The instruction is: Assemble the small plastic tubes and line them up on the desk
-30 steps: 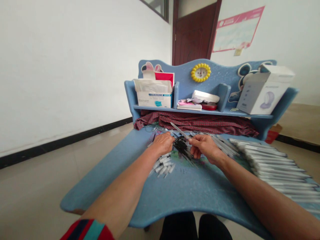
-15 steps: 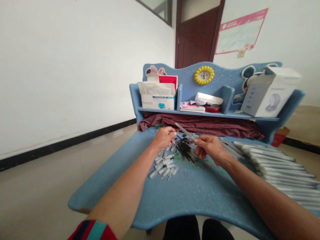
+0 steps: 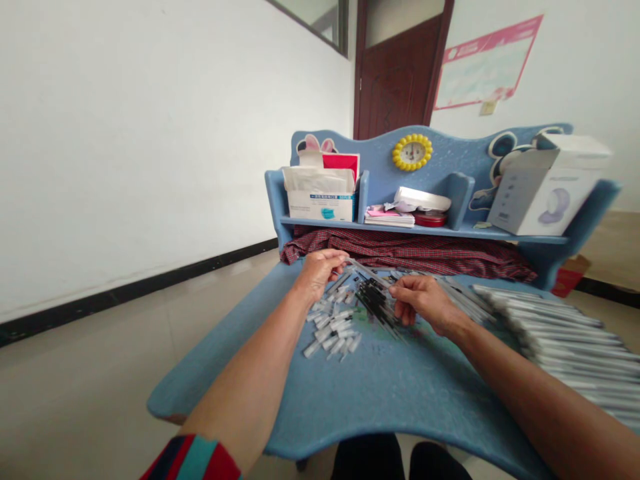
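My right hand (image 3: 423,301) pinches the near end of a clear pen barrel (image 3: 369,272), which slants up and left above the desk. At the barrel's far end, the fingers of my left hand (image 3: 320,272) are closed; any small part between them is hidden. Dark pen refills (image 3: 377,305) lie in a heap below and between my hands. Whitish, clear pen caps (image 3: 334,333) are piled beneath my left hand. To the right of my right hand lie loose clear barrels (image 3: 467,297) and a large stack of pens (image 3: 565,340).
The blue desk (image 3: 360,393) has a curved front edge. Along its back runs a checked cloth (image 3: 400,250), under a shelf holding a mask box (image 3: 320,203), papers (image 3: 387,217), a red tin (image 3: 430,219) and a white carton (image 3: 545,187). A yellow clock (image 3: 412,153) is on the backboard.
My left hand has come up to the barrel's far end, which was free of it before. My right hand has kept its hold on the barrel. The view has shifted slightly.
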`<action>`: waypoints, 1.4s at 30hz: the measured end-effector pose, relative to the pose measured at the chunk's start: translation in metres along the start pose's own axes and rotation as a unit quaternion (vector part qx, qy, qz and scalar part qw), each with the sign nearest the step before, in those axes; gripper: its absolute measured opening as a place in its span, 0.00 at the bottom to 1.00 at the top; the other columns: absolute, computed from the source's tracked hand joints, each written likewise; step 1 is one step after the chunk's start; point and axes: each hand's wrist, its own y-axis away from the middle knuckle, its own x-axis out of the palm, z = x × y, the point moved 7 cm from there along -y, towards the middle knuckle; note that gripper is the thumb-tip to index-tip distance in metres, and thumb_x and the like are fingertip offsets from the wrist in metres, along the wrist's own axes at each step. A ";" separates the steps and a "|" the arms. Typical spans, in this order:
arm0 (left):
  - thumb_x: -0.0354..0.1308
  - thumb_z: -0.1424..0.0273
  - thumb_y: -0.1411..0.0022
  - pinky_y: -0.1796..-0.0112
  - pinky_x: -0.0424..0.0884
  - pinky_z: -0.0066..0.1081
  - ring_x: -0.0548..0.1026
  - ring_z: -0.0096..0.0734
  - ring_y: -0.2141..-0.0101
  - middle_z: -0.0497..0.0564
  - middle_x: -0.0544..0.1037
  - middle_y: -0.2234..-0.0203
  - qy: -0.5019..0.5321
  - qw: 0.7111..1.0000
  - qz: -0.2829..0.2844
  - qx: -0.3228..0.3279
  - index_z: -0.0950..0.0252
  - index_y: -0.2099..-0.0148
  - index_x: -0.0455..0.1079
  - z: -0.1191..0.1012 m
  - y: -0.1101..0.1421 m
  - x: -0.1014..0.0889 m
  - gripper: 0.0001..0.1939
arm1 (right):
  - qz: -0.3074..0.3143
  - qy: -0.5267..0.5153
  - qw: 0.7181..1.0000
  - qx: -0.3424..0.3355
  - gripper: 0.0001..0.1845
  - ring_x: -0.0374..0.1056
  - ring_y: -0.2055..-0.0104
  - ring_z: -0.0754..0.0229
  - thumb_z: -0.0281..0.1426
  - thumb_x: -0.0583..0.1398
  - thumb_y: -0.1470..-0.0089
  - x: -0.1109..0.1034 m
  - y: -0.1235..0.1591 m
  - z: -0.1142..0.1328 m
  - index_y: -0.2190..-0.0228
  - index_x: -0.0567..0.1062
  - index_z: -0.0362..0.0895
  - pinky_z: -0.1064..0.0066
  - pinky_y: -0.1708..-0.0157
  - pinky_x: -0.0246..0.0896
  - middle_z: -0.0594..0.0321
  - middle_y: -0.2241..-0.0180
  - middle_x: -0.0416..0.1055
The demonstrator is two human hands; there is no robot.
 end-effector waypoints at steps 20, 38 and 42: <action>0.66 0.71 0.59 0.87 0.44 0.17 0.54 0.10 0.89 0.43 0.65 0.86 0.116 0.989 0.079 -0.037 0.69 0.75 0.63 -0.002 0.004 0.007 0.13 | 0.045 -0.004 0.999 0.006 0.14 0.62 0.88 0.68 0.41 0.56 0.51 0.013 0.004 0.003 0.78 0.64 0.43 0.77 0.88 0.53 0.66 0.85 0.70; 0.64 0.73 0.55 0.86 0.44 0.19 0.54 0.11 0.89 0.42 0.65 0.87 0.102 0.991 0.081 -0.028 0.67 0.74 0.59 -0.007 0.009 0.016 0.13 | -0.058 0.107 0.987 -0.101 0.14 0.58 0.88 0.67 0.39 0.51 0.46 0.008 0.003 0.005 0.77 0.64 0.44 0.77 0.88 0.50 0.68 0.86 0.64; 0.64 0.73 0.55 0.86 0.44 0.18 0.54 0.11 0.90 0.42 0.65 0.87 0.095 0.991 0.083 -0.031 0.66 0.75 0.58 -0.007 0.010 0.018 0.14 | -0.066 0.126 0.983 -0.113 0.15 0.58 0.88 0.68 0.39 0.50 0.46 0.009 0.004 0.005 0.78 0.63 0.44 0.77 0.87 0.50 0.67 0.86 0.64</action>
